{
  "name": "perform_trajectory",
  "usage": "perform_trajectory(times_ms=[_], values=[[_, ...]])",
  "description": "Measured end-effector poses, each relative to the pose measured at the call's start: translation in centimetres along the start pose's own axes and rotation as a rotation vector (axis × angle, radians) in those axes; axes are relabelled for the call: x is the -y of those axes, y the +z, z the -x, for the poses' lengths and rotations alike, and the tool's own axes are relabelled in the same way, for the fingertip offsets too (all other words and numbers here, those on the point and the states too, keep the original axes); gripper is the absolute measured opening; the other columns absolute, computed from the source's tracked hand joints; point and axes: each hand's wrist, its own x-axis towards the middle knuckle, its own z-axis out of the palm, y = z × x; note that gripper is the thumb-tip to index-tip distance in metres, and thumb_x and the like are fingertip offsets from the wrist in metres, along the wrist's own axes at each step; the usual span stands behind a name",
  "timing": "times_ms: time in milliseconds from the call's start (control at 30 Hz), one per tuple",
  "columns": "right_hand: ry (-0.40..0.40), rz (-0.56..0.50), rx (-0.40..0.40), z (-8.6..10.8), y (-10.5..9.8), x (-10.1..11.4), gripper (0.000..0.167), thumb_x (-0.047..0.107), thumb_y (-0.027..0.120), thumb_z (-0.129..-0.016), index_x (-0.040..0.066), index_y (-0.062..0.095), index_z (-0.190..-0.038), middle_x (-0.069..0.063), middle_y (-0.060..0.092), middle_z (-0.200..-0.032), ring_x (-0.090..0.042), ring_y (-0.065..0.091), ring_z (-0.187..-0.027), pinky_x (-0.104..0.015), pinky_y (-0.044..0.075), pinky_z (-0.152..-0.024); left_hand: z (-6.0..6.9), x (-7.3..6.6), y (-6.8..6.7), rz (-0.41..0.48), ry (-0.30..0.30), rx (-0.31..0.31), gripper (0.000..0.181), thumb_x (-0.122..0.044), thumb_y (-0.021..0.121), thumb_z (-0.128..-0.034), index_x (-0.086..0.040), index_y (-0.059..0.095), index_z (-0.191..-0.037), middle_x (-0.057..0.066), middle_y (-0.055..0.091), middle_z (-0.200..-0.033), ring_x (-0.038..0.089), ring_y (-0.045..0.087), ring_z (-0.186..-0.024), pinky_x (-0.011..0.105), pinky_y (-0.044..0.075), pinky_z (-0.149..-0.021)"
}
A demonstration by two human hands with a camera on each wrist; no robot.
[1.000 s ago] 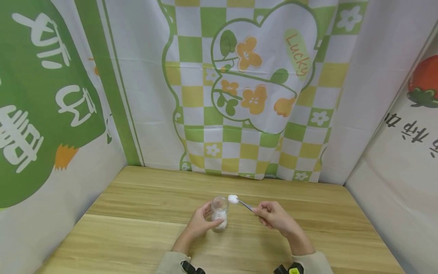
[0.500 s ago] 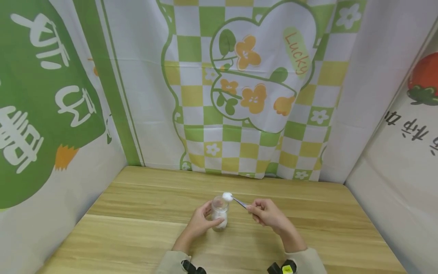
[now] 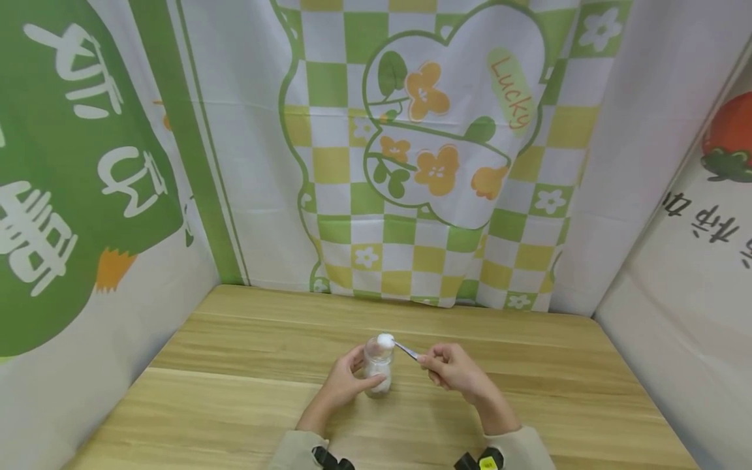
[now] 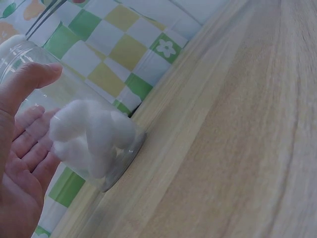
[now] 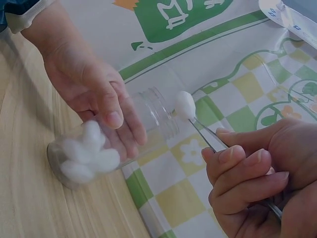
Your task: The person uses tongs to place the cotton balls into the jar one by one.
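Observation:
In the head view my left hand (image 3: 343,380) holds a clear glass jar (image 3: 376,360) upright on the wooden table, thumb on the near side and fingers round the far side. Several white cotton balls (image 4: 91,134) fill the lower part of the jar, as the left wrist view shows. My right hand (image 3: 459,375) grips metal tweezers (image 3: 407,351) between thumb and curled fingers. Their tips pinch one cotton ball (image 5: 185,105), which sits right at the jar's open mouth; whether it touches the rim I cannot tell.
The wooden table (image 3: 235,339) extends round both hands. Behind it hangs a green, yellow and white checked cloth (image 3: 396,254). Printed fabric walls stand at the left (image 3: 141,313) and right (image 3: 664,287).
My right hand has moved left, bringing the tweezers and the cotton ball from beside the jar to its mouth. The left hand and jar have stayed in place.

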Motion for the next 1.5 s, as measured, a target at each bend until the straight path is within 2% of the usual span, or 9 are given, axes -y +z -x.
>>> perform_trajectory(times_ms=[167, 267, 433, 500, 567, 733, 967, 1267, 1500], values=[[0.013, -0.005, -0.005, -0.2, 0.2, -0.3, 0.022, 0.014, 0.054, -0.097, 0.003, 0.053, -0.078, 0.007, 0.046, -0.054, 0.0, 0.033, -0.042, -0.01, 0.028, -0.04, -0.1, -0.1, 0.2, 0.001, 0.004, -0.001, 0.067, -0.017, 0.076, -0.0819, 0.004, 0.046, -0.137, 0.027, 0.054, -0.138, 0.044, 0.052, -0.129, 0.055, 0.042, -0.112], [0.016, -0.002, -0.006, -0.3, 0.3, -0.5, 0.024, 0.013, 0.053, -0.097, -0.005, 0.053, -0.081, 0.007, 0.046, -0.054, 0.0, 0.034, -0.043, -0.01, 0.029, -0.04, -0.1, -0.1, 0.2, 0.001, 0.001, -0.003, 0.067, -0.017, 0.076, -0.0819, 0.003, 0.046, -0.137, 0.026, 0.054, -0.138, 0.043, 0.052, -0.129, 0.054, 0.042, -0.112], [0.018, -0.006, -0.003, -0.3, 0.4, -0.9, 0.026, 0.012, 0.052, -0.097, -0.01, 0.052, -0.084, 0.007, 0.046, -0.054, -0.001, 0.034, -0.043, -0.01, 0.029, -0.04, -0.1, -0.1, 0.2, 0.004, -0.007, -0.001, 0.067, -0.017, 0.076, -0.082, 0.003, 0.045, -0.138, 0.025, 0.054, -0.139, 0.043, 0.051, -0.13, 0.054, 0.042, -0.113], [0.022, -0.013, 0.0, -0.3, 0.5, -0.9, 0.024, 0.012, 0.052, -0.097, -0.006, 0.053, -0.083, 0.007, 0.046, -0.055, -0.001, 0.034, -0.043, -0.01, 0.029, -0.04, 0.0, -0.1, 0.2, 0.002, -0.006, 0.001, 0.067, -0.017, 0.076, -0.082, 0.003, 0.045, -0.138, 0.025, 0.054, -0.139, 0.043, 0.051, -0.13, 0.055, 0.042, -0.113], [0.022, -0.023, 0.009, -0.3, 0.5, -0.8, 0.026, 0.013, 0.053, -0.098, -0.009, 0.052, -0.085, 0.007, 0.046, -0.055, 0.0, 0.034, -0.043, -0.01, 0.029, -0.04, 0.0, -0.1, 0.2, 0.003, -0.009, 0.008, 0.067, -0.018, 0.076, -0.0824, 0.002, 0.045, -0.139, 0.024, 0.053, -0.14, 0.042, 0.051, -0.131, 0.055, 0.041, -0.113], [0.02, -0.031, 0.027, -0.2, 0.5, -0.7, 0.027, 0.018, 0.054, -0.098, -0.007, 0.053, -0.086, 0.007, 0.047, -0.056, 0.0, 0.033, -0.043, -0.01, 0.028, -0.04, 0.1, 0.1, 0.0, 0.001, -0.015, 0.035, 0.068, -0.021, 0.075, -0.0837, -0.001, 0.044, -0.141, 0.022, 0.051, -0.144, 0.043, 0.047, -0.133, 0.058, 0.039, -0.114], [0.035, -0.025, -0.004, -0.2, 0.6, -0.8, 0.023, 0.021, 0.056, -0.097, 0.004, 0.054, -0.083, 0.007, 0.047, -0.056, 0.0, 0.035, -0.044, -0.01, 0.028, -0.04, 0.0, 0.2, -0.1, -0.01, -0.02, 0.035, 0.069, -0.023, 0.075, -0.0832, 0.0, 0.043, -0.14, 0.022, 0.051, -0.143, 0.044, 0.048, -0.132, 0.057, 0.04, -0.113], [0.06, -0.05, -0.055, -0.1, 0.6, -1.2, 0.028, 0.022, 0.056, -0.097, -0.005, 0.056, -0.09, 0.006, 0.048, -0.056, -0.002, 0.035, -0.043, -0.011, 0.027, -0.039, 0.2, 0.3, -0.2, -0.002, -0.016, 0.03, 0.068, -0.02, 0.075, -0.0831, -0.001, 0.044, -0.14, 0.021, 0.05, -0.144, 0.043, 0.046, -0.134, 0.057, 0.038, -0.115], [0.061, -0.086, -0.074, 0.3, 0.3, -1.5, 0.024, 0.022, 0.055, -0.098, -0.001, 0.057, -0.091, 0.006, 0.048, -0.057, -0.001, 0.036, -0.043, -0.012, 0.029, -0.04, 0.0, 0.1, -0.1, 0.004, -0.02, 0.026, 0.07, -0.021, 0.076, -0.082, -0.001, 0.043, -0.141, 0.021, 0.051, -0.143, 0.044, 0.047, -0.133, 0.057, 0.038, -0.115]])
